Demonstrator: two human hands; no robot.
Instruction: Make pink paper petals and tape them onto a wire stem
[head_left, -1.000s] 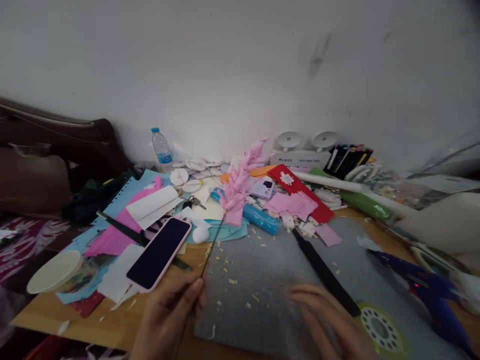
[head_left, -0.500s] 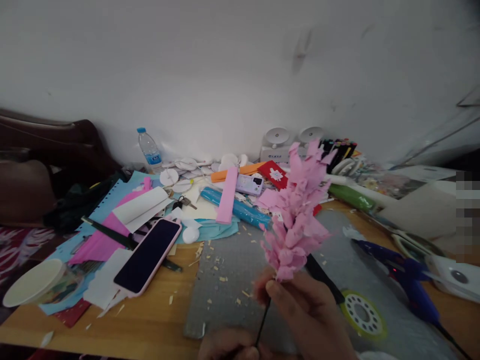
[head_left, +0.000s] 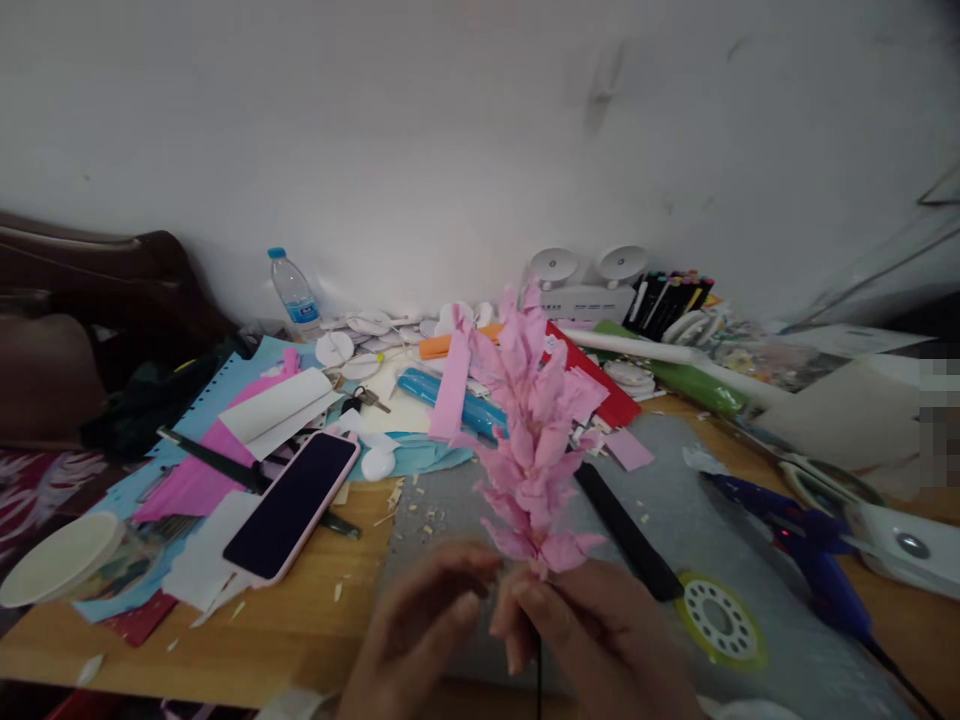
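Note:
A pink paper flower spike (head_left: 532, 440) stands upright in front of me, its ragged petals stacked in tiers around a thin dark stem (head_left: 538, 670). My right hand (head_left: 592, 640) pinches the stem just beneath the lowest petals. To the left of the stem is my left hand (head_left: 427, 625), its thumb and fingers apart and curved, with nothing visible between them. Its fingertips come close to the flower's base; whether they touch it I cannot tell. Below both hands lies a grey cutting mat (head_left: 442, 520) sprinkled with small pale scraps.
On the right are a blue glue gun (head_left: 795, 540) with a red light, a yellow-rimmed tape roll (head_left: 720, 620) and a black strip (head_left: 626, 530). A phone (head_left: 292, 510), coloured paper and a paper cup (head_left: 64, 560) lie left. A water bottle (head_left: 295, 290) stands behind.
The flower has shifted left, become more upright and turned in my right hand. My left hand has let go of the lower stem and come up beside the flower's base, fingers apart.

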